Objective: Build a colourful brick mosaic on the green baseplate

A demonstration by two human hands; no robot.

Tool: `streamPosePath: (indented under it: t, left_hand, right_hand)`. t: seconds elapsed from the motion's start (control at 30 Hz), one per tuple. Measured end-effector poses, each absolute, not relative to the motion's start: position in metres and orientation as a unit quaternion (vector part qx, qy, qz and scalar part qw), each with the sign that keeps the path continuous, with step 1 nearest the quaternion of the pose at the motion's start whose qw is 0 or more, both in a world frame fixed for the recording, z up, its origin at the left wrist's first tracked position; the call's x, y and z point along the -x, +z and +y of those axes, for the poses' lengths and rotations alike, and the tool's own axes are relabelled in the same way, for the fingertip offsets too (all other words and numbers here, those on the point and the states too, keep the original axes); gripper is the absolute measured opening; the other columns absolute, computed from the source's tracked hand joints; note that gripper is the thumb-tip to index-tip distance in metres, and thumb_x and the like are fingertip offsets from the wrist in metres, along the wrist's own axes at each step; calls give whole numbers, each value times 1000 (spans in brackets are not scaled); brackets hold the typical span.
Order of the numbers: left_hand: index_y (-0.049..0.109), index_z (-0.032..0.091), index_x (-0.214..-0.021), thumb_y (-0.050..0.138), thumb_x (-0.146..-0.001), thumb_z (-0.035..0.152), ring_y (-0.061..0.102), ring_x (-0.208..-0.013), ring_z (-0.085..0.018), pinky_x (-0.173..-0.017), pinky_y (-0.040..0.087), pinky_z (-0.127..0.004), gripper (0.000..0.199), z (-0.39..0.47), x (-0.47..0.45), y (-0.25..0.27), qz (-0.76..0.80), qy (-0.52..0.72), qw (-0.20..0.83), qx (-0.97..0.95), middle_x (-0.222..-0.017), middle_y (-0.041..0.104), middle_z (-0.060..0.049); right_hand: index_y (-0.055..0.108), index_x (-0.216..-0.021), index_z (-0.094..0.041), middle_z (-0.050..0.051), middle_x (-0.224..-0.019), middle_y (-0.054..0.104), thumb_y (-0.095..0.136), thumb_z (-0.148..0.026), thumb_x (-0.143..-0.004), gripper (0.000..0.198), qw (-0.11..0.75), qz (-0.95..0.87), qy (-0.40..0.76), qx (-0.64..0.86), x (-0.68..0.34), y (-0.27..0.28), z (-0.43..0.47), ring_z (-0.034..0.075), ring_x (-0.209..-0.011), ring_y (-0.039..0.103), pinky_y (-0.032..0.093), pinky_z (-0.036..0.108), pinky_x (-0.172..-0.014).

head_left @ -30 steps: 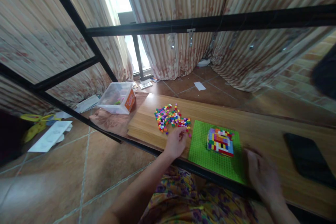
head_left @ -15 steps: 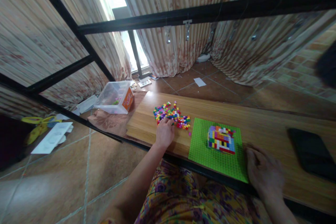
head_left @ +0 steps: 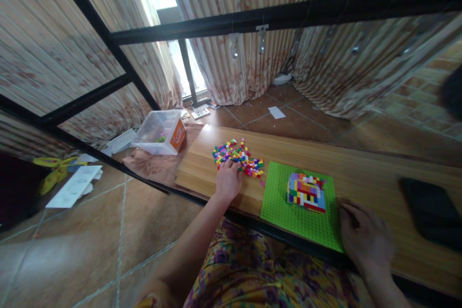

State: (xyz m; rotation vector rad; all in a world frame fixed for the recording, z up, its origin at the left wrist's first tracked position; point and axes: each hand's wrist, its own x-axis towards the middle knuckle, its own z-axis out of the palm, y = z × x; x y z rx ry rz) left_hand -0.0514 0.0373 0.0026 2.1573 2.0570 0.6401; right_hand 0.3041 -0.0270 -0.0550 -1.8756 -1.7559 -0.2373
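Left hand (head_left: 228, 182): lowered with fingers bent down at the near edge of a pile of small multicoloured plastic bricks (head_left: 234, 150); whether one is pinched cannot be told.
Brick pile: spread just beyond the left hand's fingertips on the brown wood-grain counter (head_left: 200, 173).
Built block: a low rectangular block of multicoloured bricks (head_left: 306, 193) is carried on a square green studded plastic baseplate (head_left: 276, 214), between the two hands.
Right hand (head_left: 366, 236): placed just beside the baseplate's right edge, fingers loosely curled; contact with the plate, or anything held, cannot be made out.
Brick picking: judged to be the step in hand, with a brick being sought by the left hand.
Next brick: a firm fingertip pinch on one piece seems called for, with its neighbours left undisturbed.
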Motion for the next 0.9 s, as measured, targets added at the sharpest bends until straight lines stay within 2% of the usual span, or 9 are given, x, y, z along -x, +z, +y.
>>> streamPosePath:
  t: [0.3, 0.57, 0.67, 0.77, 0.9]
  left_hand:
    - [62, 17, -103, 52, -90, 14, 56, -104, -26, -93, 46, -41, 17, 42, 52, -3, 667, 193, 31, -719, -106, 62, -11]
    - [59, 18, -99, 55, -87, 11, 59, -104, -25, -94, 46, -41, 15, 34, 51, 4, 663, 239, 77, -706, -100, 65, -9]
    - [59, 19, -100, 56, -86, 12, 62, -91, -21, -86, 49, -36, 16, 27, 47, 9, 666, 326, 164, -651, -92, 66, -6]
    - [59, 18, -93, 61, -82, 16, 61, -74, -15, -74, 49, -28, 12, 16, 35, 15, 629, 442, 314, -557, -82, 65, -1]
    - [63, 17, -88, 71, -71, 19, 59, -68, -11, -68, 48, -23, 19, -3, 7, 27, 531, 550, 490, -420, -77, 65, 2]
  right_hand:
    - [72, -98, -17, 14, -111, 70, 40, -45, -93, 42, 289, -652, -69, 698, -304, -57, -27, 29, -104, 61, 44, 46, -93]
    - [72, -97, -17, 14, -111, 70, 43, -43, -92, 40, 296, -648, -57, 700, -301, -55, -28, 30, -105, 61, 45, 48, -94]
    - [72, -95, -18, 13, -111, 70, 45, -44, -90, 38, 316, -634, -26, 705, -302, -51, -27, 30, -106, 61, 46, 49, -94]
    - [71, -95, -18, 13, -106, 71, 47, -47, -89, 38, 367, -588, 23, 720, -296, -33, -29, 29, -99, 63, 49, 46, -90]
    - [72, -98, -18, 12, -103, 71, 54, -50, -87, 38, 446, -539, 108, 706, -256, 9, -40, 25, -93, 65, 50, 41, -88]
